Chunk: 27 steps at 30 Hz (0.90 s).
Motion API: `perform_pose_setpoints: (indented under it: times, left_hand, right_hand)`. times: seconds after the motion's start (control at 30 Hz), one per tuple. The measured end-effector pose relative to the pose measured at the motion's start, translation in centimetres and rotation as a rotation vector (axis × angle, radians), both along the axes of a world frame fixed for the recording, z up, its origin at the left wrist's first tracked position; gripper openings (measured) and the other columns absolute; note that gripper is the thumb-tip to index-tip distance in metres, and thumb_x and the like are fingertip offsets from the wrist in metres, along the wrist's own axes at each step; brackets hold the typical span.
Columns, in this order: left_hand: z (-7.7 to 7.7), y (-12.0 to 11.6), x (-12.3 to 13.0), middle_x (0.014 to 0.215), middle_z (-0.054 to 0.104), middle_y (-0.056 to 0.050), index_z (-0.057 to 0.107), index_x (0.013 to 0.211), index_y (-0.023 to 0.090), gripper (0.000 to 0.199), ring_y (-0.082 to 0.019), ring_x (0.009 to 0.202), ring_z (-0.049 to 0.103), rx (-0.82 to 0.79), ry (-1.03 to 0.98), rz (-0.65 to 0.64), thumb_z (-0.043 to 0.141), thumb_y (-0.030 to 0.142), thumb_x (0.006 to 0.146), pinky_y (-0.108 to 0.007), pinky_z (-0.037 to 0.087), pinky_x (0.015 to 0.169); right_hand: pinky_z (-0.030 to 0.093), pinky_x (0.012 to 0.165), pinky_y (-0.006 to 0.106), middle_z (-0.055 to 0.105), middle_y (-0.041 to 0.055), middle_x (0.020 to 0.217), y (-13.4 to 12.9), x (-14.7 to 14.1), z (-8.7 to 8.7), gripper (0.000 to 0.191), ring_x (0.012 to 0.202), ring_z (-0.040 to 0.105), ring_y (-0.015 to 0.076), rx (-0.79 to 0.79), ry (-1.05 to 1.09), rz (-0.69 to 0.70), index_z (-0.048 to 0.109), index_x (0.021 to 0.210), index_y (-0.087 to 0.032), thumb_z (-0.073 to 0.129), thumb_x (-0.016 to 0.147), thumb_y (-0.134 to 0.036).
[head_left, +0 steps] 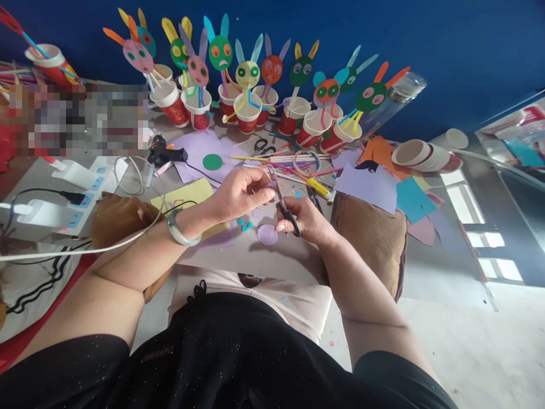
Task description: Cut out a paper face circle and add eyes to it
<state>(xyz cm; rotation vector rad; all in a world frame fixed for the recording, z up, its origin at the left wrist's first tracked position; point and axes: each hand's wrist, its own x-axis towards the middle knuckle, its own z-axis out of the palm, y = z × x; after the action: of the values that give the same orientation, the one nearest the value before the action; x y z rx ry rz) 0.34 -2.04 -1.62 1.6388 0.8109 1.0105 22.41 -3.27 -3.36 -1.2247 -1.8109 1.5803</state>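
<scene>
My right hand [307, 218] grips a pair of scissors [281, 201] with dark handles, blades pointing up and away from me. Between the thumb and fingers of my left hand [240, 193] is a small piece of purple paper [269, 184], right beside the blades and mostly hidden by my fingers. Below the hands on the table lie a purple paper circle [267, 234] and several small blue paper dots [246, 226]. A green paper oval [212, 162] rests on purple sheets [193, 149] farther back.
Several paper cups [247, 113] with paper rabbit heads line the back. A glue gun [164, 152], second scissors [264, 146], coloured sticks [289, 162] and a yellow glue stick [319, 188] lie around. Power strips [87, 199] and cables sit left; coloured paper [368, 187] and stacked cups [421, 156] right.
</scene>
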Motion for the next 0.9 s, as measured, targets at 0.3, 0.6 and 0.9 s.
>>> perform_pose_setpoints:
  times: [0.3, 0.6, 0.9]
  left_hand:
    - [-0.07, 0.05, -0.09, 0.07, 0.068, -0.002, 0.064, 0.073, 0.017, 0.014, -0.011, 0.062, 0.063, 0.0, 0.014, 0.011, 0.066, 0.024, 0.085, -0.022, 0.049, 0.054]
    - [0.02, -0.01, -0.19, 0.068, 0.068, -0.001, 0.065, 0.074, 0.018, 0.015, -0.011, 0.062, 0.063, -0.004, 0.033, 0.033, 0.067, 0.026, 0.086, -0.021, 0.048, 0.054]
    - [0.21, -0.15, -0.14, 0.069, 0.071, -0.002, 0.066, 0.075, 0.017, 0.015, -0.011, 0.062, 0.063, -0.019, 0.033, 0.061, 0.067, 0.028, 0.085, -0.021, 0.049, 0.055]
  right_hand:
    - [0.024, 0.049, 0.024, 0.043, -0.0075, 0.053, 0.04, 0.2, -0.06, 0.079, 0.054, 0.033, 0.0072, -0.007, 0.017, -0.001, 0.049, 0.065, -0.02, 0.091, 0.051, -0.086]
    - [0.024, 0.048, 0.024, 0.043, -0.0077, 0.052, -0.01, 0.13, 0.13, 0.081, 0.052, 0.033, 0.0069, -0.011, 0.011, -0.009, 0.048, 0.064, -0.021, 0.09, 0.048, -0.088]
    - [0.024, 0.048, 0.024, 0.047, -0.0068, 0.051, 0.03, 0.27, 0.07, 0.078, 0.051, 0.036, 0.0074, -0.017, 0.01, -0.013, 0.049, 0.065, -0.021, 0.093, 0.049, -0.084]
